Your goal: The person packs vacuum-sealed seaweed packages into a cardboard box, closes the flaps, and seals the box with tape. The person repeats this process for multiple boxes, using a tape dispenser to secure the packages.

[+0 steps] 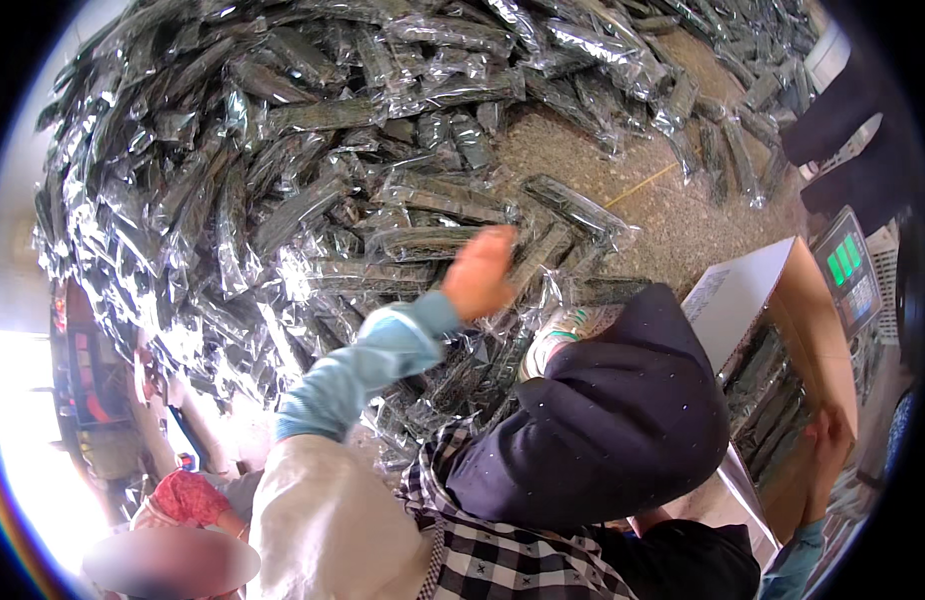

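My left hand (481, 274), in a light blue sleeve cuff, is over a big heap of clear plastic packets of dark, stick-like contents. Its fingers lie by the end of one packet (425, 244); blur hides whether they grip it. My right hand (828, 429) holds the wall of an open cardboard box (807, 330) at the right. Similar long packets (770, 382) lie side by side in the box. Another packet (575, 206) rests on the speckled floor just beyond my left hand.
My bent knee in dark trousers (627, 405) and a patterned shoe (556, 341) are between heap and box. A device with a green display (849, 262) stands behind the box. Another person's red-covered arm (189, 499) is at lower left. Dark-clothed legs (845, 142) show at upper right.
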Tool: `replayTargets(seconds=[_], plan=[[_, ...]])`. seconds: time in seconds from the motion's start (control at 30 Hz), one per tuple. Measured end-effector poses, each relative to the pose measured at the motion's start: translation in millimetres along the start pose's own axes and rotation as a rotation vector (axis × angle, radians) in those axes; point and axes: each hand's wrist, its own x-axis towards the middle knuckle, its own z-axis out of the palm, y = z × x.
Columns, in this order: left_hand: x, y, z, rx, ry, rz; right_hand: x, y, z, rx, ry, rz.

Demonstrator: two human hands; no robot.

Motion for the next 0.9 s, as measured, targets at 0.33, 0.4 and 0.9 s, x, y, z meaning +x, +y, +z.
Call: replayTargets(seconds=[0.33, 0.4, 0.9], plan=[[-14, -108, -17, 0.541, -0.017, -0.202, -66, -379, 248, 0.557, -0.655, -0.129], [-5, -48, -64, -0.029, -0.062, -0.252, -69, -386, 287, 0.540, -0.729, 0.061], [-136, -169, -39, 0.443, -0.077, -0.210, -37, -359, 303, 0.933, -0.722, 0.018]])
